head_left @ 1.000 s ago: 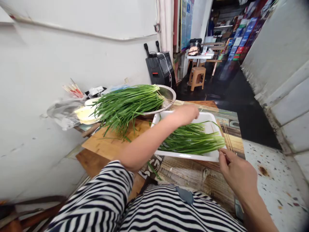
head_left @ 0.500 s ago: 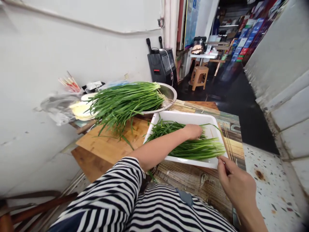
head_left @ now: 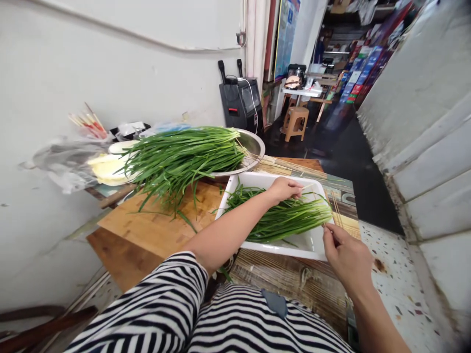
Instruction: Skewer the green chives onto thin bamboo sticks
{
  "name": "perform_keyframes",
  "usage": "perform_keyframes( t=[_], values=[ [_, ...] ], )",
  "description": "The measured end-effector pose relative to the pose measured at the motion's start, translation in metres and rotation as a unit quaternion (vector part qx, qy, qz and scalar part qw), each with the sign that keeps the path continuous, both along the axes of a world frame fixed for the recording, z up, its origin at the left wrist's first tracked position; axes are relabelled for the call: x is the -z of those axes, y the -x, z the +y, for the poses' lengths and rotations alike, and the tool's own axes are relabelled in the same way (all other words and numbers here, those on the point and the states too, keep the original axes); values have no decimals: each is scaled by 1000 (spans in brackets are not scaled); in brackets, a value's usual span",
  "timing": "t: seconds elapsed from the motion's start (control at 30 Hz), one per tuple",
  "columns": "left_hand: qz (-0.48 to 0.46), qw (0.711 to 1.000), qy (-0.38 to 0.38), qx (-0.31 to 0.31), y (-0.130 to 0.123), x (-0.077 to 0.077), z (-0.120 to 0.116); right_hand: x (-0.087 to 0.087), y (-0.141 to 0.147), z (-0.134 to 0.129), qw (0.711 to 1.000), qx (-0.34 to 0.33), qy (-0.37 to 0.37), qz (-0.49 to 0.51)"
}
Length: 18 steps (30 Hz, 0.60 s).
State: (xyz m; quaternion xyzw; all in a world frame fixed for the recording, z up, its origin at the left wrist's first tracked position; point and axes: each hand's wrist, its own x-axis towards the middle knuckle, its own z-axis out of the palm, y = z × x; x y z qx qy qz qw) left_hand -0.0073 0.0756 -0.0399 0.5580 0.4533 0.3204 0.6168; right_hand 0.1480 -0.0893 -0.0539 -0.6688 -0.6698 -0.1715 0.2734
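A black-and-white striped fabric top; on its upper front, a grey-blue patch; at its left, a matching striped sleeve.

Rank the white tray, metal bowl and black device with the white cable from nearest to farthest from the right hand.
1. White tray: just left of the right hand.
2. Metal bowl: beyond the tray, leftward.
3. Black device: farther back, behind the bowl.

Part of the greens and white tray — hidden behind the left forearm
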Motion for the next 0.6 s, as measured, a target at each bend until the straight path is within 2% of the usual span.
perform_keyframes(
  t=[0.13, 0.3, 0.6],
  values=[
    [-53, 997, 52, -3, 0, -10, -6, 4, 2, -2, 999, -18, -22, 25],
    [-73, 997, 40, -3, -1, -15, -8, 4, 1, -4, 999, -29, -38, 23],
    [-77, 996, 40, 8, 0, -18, -10, 4, 1, -4, 999, -28, -18, 26]
  ],
)
